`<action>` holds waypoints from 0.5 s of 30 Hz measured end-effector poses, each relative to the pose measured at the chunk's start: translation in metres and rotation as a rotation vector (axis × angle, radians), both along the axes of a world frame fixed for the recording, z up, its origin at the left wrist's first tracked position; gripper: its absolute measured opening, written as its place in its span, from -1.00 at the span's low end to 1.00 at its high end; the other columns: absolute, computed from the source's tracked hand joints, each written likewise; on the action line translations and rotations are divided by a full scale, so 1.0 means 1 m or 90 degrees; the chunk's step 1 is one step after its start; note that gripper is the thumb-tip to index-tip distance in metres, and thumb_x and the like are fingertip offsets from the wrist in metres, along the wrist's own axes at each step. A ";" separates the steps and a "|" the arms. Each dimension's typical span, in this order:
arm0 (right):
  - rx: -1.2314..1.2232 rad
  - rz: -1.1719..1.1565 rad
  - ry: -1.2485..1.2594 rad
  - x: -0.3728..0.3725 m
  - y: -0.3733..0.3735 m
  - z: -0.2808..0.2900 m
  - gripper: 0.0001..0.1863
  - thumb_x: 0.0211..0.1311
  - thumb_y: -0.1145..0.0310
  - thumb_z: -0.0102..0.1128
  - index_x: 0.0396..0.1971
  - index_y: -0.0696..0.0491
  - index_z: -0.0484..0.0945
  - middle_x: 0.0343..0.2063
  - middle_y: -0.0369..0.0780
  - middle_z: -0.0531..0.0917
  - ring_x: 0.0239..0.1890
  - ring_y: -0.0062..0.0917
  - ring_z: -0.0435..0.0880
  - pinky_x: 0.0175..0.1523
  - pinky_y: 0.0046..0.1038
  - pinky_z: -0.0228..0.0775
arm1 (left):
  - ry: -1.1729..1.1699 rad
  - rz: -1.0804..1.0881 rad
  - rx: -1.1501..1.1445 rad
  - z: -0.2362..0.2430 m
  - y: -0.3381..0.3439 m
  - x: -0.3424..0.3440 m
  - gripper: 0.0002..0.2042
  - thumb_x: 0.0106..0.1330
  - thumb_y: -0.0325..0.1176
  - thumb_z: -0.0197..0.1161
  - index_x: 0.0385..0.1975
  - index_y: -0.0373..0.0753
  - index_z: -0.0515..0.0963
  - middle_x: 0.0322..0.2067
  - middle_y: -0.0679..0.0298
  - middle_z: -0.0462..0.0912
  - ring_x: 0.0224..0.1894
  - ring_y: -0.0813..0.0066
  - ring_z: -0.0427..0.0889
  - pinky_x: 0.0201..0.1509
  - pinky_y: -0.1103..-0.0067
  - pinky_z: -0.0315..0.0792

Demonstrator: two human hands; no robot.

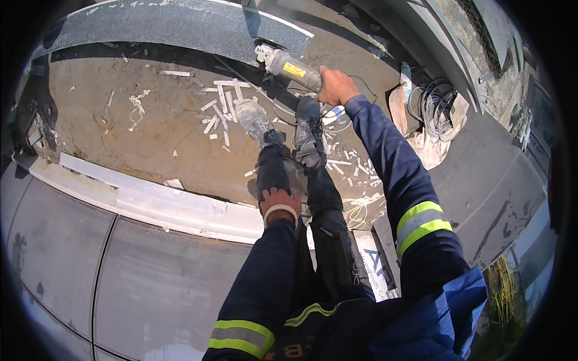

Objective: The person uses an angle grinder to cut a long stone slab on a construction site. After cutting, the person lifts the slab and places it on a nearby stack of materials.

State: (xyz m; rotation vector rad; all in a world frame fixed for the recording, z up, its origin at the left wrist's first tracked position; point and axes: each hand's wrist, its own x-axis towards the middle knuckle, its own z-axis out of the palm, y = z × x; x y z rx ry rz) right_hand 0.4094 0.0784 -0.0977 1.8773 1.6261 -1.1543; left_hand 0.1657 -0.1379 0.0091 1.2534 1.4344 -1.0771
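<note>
My right hand [338,87] is wrapped round the rear of a grey angle grinder [293,67] with a yellow label. The grinder's head points left and lies right by a long, curved grey metal panel [180,29]; I cannot tell whether its disc touches it. On my left leg, at about the knee, rests my left hand [279,203], fingers spread over the dark trousers and nothing held. A pale band circles that wrist. Below the grinder are my dusty boots [254,119], among pale offcut strips [227,105].
Coiled grey cable [435,108] lies on a crumpled pale sack at the right, and a thin cord loops near my boots. A white ledge [180,207] borders grey panels [168,265] at lower left. Yellowish cord [358,212] lies right of my legs.
</note>
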 end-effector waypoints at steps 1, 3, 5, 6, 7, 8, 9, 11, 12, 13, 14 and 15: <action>0.004 0.002 0.005 -0.002 0.002 -0.003 -0.42 -0.07 0.25 0.45 0.00 0.17 0.53 -0.07 0.11 0.73 0.05 0.04 0.71 0.14 -0.09 0.58 | -0.002 0.004 0.000 0.000 0.000 0.000 -0.47 0.46 0.10 0.09 0.03 -0.24 0.72 0.17 0.14 0.58 0.34 0.10 0.41 0.31 0.13 0.41; 0.021 -0.006 0.021 -0.007 0.006 -0.010 -0.40 -0.08 0.24 0.48 0.00 0.16 0.52 -0.10 0.14 0.73 0.03 0.07 0.71 0.11 -0.06 0.58 | 0.001 -0.002 -0.001 -0.001 -0.002 -0.001 -0.47 0.46 0.10 0.09 0.03 -0.24 0.72 0.17 0.13 0.58 0.34 0.10 0.41 0.31 0.13 0.41; 0.026 -0.007 0.028 -0.013 0.012 -0.017 -0.40 -0.07 0.25 0.48 0.00 0.17 0.53 -0.10 0.14 0.73 0.03 0.07 0.71 0.11 -0.07 0.58 | -0.001 0.004 -0.003 -0.001 -0.002 -0.001 -0.47 0.45 0.10 0.09 0.04 -0.25 0.71 0.17 0.13 0.58 0.34 0.10 0.41 0.31 0.13 0.41; 0.023 -0.003 0.026 -0.017 0.016 -0.020 -0.42 -0.06 0.26 0.46 0.01 0.18 0.54 -0.09 0.12 0.73 0.04 0.04 0.71 0.12 -0.10 0.59 | 0.000 0.000 -0.002 -0.001 -0.002 -0.001 -0.47 0.45 0.10 0.10 0.04 -0.25 0.71 0.17 0.13 0.58 0.34 0.10 0.41 0.31 0.13 0.41; 0.023 0.000 0.028 -0.018 0.018 -0.021 -0.43 -0.05 0.27 0.45 0.01 0.18 0.55 -0.09 0.11 0.74 0.06 0.02 0.71 0.13 -0.12 0.59 | -0.001 0.004 -0.002 0.000 -0.002 0.000 -0.47 0.45 0.10 0.10 0.04 -0.25 0.71 0.17 0.13 0.58 0.34 0.10 0.41 0.31 0.13 0.41; 0.020 0.004 0.024 -0.019 0.019 -0.021 -0.43 -0.04 0.28 0.44 0.01 0.19 0.55 -0.08 0.11 0.74 0.06 0.01 0.71 0.13 -0.12 0.59 | 0.000 0.004 -0.002 0.000 -0.002 0.000 -0.47 0.45 0.10 0.10 0.05 -0.25 0.71 0.17 0.14 0.58 0.34 0.10 0.41 0.31 0.13 0.41; 0.019 0.007 0.024 -0.018 0.019 -0.020 -0.43 -0.04 0.28 0.44 0.02 0.19 0.55 -0.08 0.11 0.74 0.06 0.01 0.71 0.13 -0.12 0.59 | 0.003 -0.005 -0.005 0.001 -0.002 0.000 -0.47 0.45 0.10 0.10 0.05 -0.26 0.71 0.17 0.14 0.58 0.34 0.10 0.41 0.31 0.13 0.41; 0.023 0.008 0.023 -0.014 0.016 -0.014 -0.44 -0.04 0.29 0.43 0.02 0.18 0.55 -0.08 0.11 0.74 0.06 0.01 0.72 0.14 -0.12 0.59 | 0.003 -0.001 -0.004 0.001 -0.001 0.001 -0.46 0.45 0.10 0.10 0.05 -0.25 0.70 0.17 0.14 0.58 0.34 0.10 0.41 0.31 0.13 0.41; 0.028 0.006 0.023 -0.011 0.012 -0.009 -0.44 -0.04 0.29 0.42 0.02 0.18 0.55 -0.08 0.10 0.74 0.06 0.01 0.72 0.14 -0.12 0.59 | 0.006 -0.007 -0.004 0.001 -0.001 0.002 -0.46 0.45 0.11 0.10 0.06 -0.25 0.70 0.18 0.14 0.58 0.34 0.10 0.41 0.31 0.13 0.41; 0.032 0.005 0.023 -0.007 0.009 -0.004 -0.44 -0.04 0.29 0.42 0.02 0.18 0.55 -0.07 0.10 0.74 0.06 0.01 0.72 0.14 -0.12 0.59 | 0.004 -0.001 -0.005 0.001 -0.001 0.002 -0.46 0.45 0.11 0.10 0.06 -0.25 0.70 0.17 0.15 0.58 0.35 0.10 0.41 0.31 0.13 0.41; 0.015 0.001 0.011 -0.003 0.006 0.001 -0.44 -0.04 0.29 0.41 0.02 0.17 0.55 -0.08 0.10 0.74 0.06 0.01 0.72 0.14 -0.12 0.59 | 0.004 0.001 -0.005 0.001 -0.001 0.002 -0.46 0.45 0.11 0.10 0.05 -0.25 0.70 0.17 0.15 0.58 0.35 0.10 0.41 0.31 0.13 0.41; -0.002 -0.003 -0.001 0.002 0.003 0.006 -0.44 -0.05 0.29 0.41 0.02 0.17 0.55 -0.08 0.10 0.74 0.06 0.01 0.72 0.14 -0.11 0.59 | 0.006 -0.003 -0.004 0.001 -0.001 0.003 -0.46 0.45 0.11 0.09 0.05 -0.25 0.70 0.17 0.15 0.58 0.35 0.10 0.41 0.31 0.13 0.41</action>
